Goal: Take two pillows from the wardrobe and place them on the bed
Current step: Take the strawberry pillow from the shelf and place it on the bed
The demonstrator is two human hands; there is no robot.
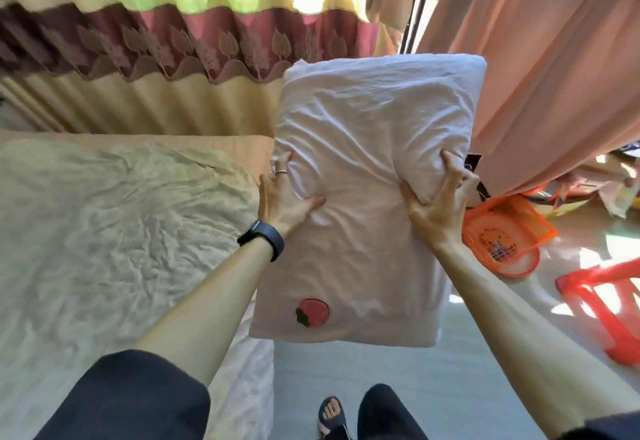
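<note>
both hands, left hand and right hand, clench the pillow; swing it toward nine o'clock, lay it flat on the bed.

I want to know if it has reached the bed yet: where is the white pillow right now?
In the head view the white pillow is held up at centre by the left hand and right hand, above the floor just right of the bed.

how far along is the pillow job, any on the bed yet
Done: one white pillow is out of storage. In hand: left hand and right hand grip its sides, holding it upright in the air beside the bed. Left: no pillow lies on the visible part of the bed, so this one still needs setting down, and a second isn't in view.
</note>
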